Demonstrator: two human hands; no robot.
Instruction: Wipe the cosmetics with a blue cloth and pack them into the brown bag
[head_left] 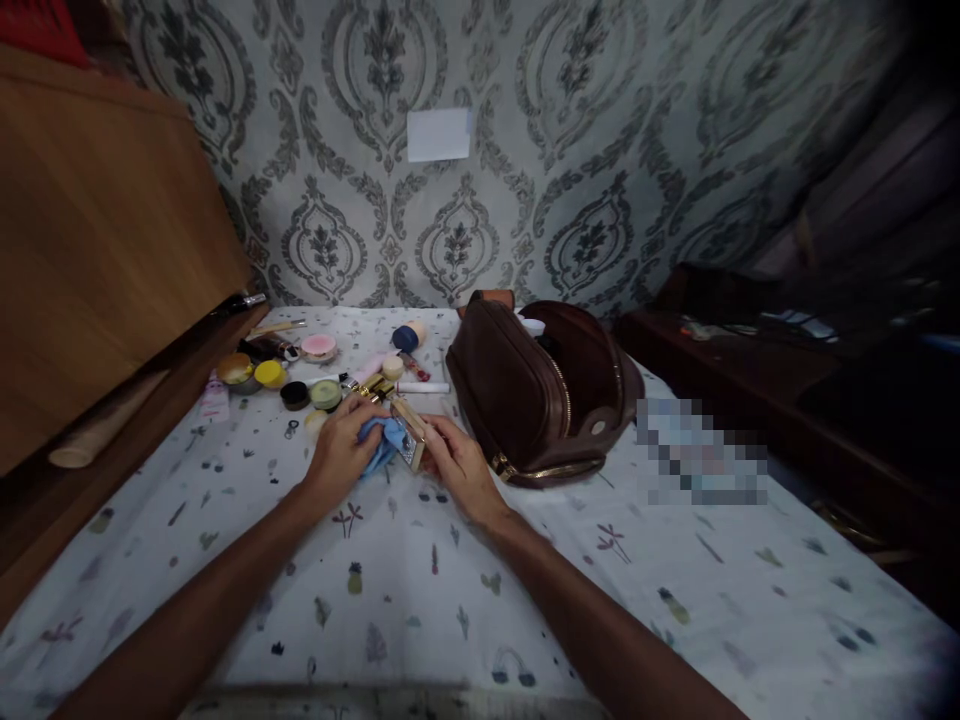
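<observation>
My left hand point(339, 447) is closed around a bunched blue cloth point(384, 438). The cloth touches the face of a small flat rectangular case with a gold-coloured edge point(410, 428), perhaps a makeup compact. My right hand point(463, 468) grips that case by its right side, holding it tilted just above the bedsheet. Part of the case's face is hidden by the cloth. Just beyond my hands lie gold-coloured tubes point(373, 387), a white pen-like stick point(422, 387) and a small round cream-topped jar point(392, 367).
An open brown toiletry bag point(510, 390) stands right of my hands. Several cosmetics lie to the left, including a pink compact point(319, 347), a yellow-lidded pot point(270, 374) and a green pot point(325, 393). A wooden cabinet point(112, 230) borders the left, above the patterned sheet point(405, 610).
</observation>
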